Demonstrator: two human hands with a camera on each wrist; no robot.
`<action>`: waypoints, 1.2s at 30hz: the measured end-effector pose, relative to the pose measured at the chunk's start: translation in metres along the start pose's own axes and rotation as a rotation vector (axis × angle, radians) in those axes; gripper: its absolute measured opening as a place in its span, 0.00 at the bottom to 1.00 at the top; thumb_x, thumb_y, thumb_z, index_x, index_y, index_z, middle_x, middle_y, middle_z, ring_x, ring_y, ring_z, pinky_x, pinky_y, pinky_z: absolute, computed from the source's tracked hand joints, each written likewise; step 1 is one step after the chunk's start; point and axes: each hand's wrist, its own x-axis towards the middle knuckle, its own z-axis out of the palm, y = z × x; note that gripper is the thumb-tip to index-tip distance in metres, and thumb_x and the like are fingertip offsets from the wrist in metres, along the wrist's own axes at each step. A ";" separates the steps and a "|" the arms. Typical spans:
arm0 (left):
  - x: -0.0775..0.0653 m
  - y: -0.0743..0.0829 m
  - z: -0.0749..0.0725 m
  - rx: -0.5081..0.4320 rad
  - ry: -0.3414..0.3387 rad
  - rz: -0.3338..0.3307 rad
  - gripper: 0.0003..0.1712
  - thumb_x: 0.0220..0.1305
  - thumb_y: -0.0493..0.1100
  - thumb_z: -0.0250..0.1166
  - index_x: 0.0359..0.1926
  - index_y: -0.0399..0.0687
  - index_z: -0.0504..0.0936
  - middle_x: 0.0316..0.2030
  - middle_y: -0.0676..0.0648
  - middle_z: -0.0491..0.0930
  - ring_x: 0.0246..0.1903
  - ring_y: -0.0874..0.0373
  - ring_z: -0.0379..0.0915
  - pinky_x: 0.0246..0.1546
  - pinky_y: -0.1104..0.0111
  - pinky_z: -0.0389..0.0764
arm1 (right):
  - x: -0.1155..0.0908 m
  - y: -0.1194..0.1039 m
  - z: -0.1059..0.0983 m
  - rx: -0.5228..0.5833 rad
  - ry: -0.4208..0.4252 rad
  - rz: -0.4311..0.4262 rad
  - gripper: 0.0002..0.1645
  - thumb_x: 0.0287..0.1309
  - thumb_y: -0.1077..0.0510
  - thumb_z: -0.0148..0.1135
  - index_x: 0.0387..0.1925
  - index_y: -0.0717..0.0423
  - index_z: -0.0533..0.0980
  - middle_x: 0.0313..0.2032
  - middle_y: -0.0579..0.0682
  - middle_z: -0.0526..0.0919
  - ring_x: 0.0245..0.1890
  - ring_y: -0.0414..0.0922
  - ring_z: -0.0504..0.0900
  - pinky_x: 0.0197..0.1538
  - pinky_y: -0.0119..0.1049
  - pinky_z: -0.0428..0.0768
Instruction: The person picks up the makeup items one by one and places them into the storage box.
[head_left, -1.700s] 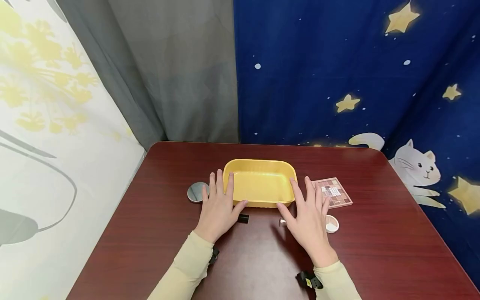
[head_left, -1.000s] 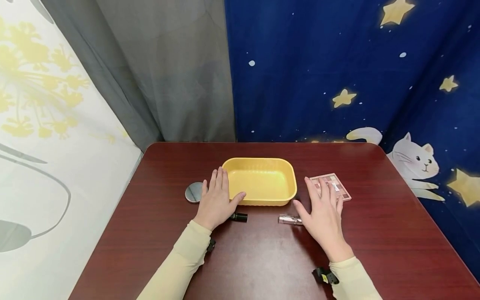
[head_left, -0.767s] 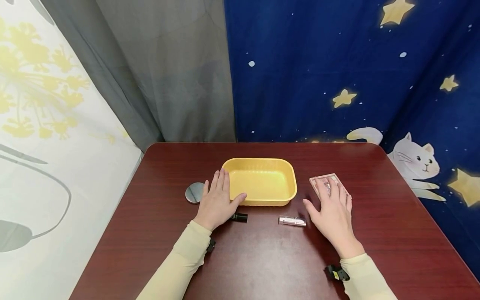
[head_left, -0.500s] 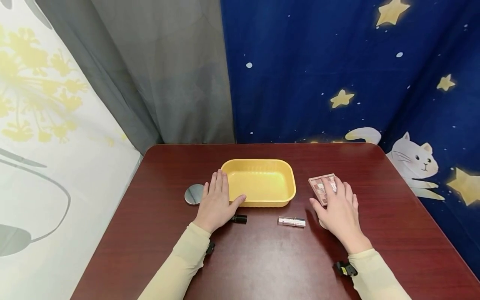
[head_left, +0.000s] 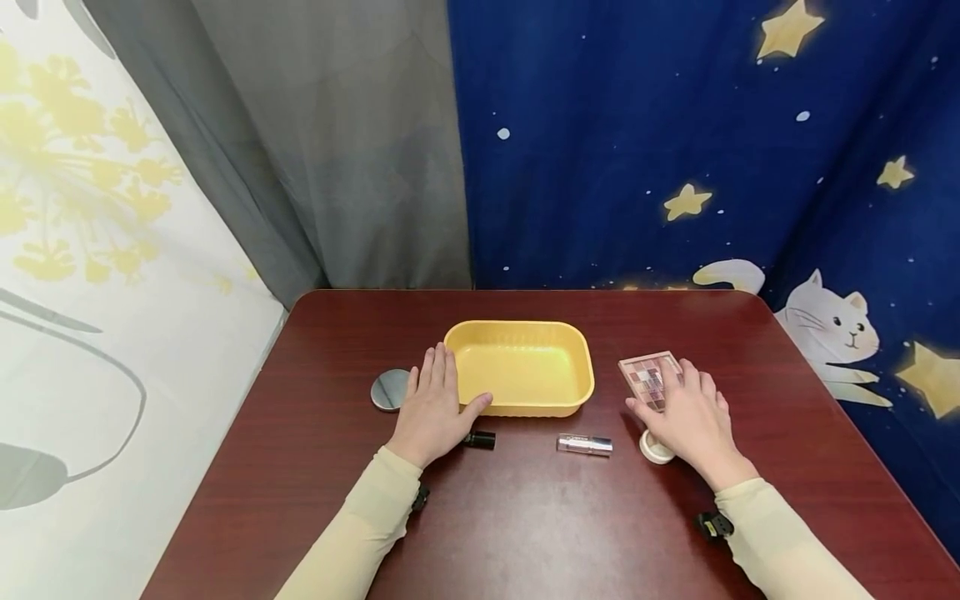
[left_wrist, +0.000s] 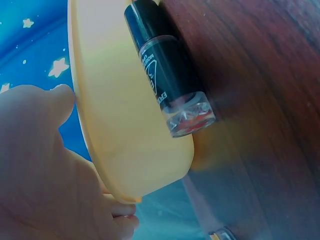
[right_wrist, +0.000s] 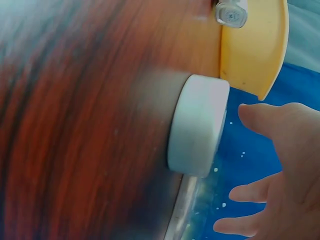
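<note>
My left hand is spread with straight fingers at the left wall of a yellow plastic basket; the fingertips lie at its rim. Beneath that hand lies a black cosmetic tube with a clear end, its lettering visible in the left wrist view. My right hand hovers over the right part of an eyeshadow palette, fingers slightly bent, thumb out to the left. The right wrist view shows its fingers and thumb apart, nothing between them. Below the palm sits a round white compact, partly hidden.
A round mirror lies left of the basket. In front of the basket, toward the right, is a silver-and-clear lipstick tube. Everything stands on a dark red wooden table, with curtains behind its far edge.
My right hand has moved right, away from the basket and past the lipstick tube, to the palette's right side. The left hand stays beside the basket. The view has shifted slightly.
</note>
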 end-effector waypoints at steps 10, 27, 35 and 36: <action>0.000 -0.002 0.000 0.013 -0.022 0.010 0.56 0.71 0.75 0.40 0.78 0.32 0.46 0.78 0.36 0.40 0.77 0.43 0.35 0.73 0.46 0.46 | 0.002 0.006 0.008 -0.035 -0.107 0.041 0.58 0.54 0.28 0.66 0.69 0.68 0.64 0.61 0.75 0.63 0.53 0.71 0.66 0.45 0.70 0.72; -0.003 -0.009 -0.002 0.004 -0.038 0.012 0.55 0.72 0.74 0.41 0.78 0.33 0.46 0.78 0.36 0.43 0.78 0.44 0.36 0.73 0.45 0.46 | 0.012 0.004 0.011 -0.044 -0.164 0.127 0.56 0.56 0.33 0.68 0.65 0.74 0.63 0.48 0.74 0.66 0.43 0.68 0.68 0.32 0.62 0.75; -0.006 -0.010 -0.003 -0.016 -0.019 0.051 0.53 0.72 0.71 0.46 0.77 0.32 0.50 0.78 0.36 0.44 0.77 0.44 0.38 0.72 0.45 0.49 | 0.015 0.002 0.010 -0.028 -0.164 0.150 0.53 0.55 0.37 0.70 0.64 0.73 0.63 0.44 0.74 0.67 0.42 0.68 0.67 0.33 0.61 0.73; -0.006 -0.010 -0.004 -0.017 -0.022 0.053 0.53 0.73 0.71 0.46 0.77 0.32 0.49 0.78 0.36 0.44 0.77 0.43 0.38 0.72 0.45 0.49 | 0.014 0.002 0.010 -0.022 -0.155 0.146 0.52 0.55 0.37 0.70 0.64 0.73 0.63 0.44 0.74 0.68 0.42 0.68 0.67 0.34 0.62 0.72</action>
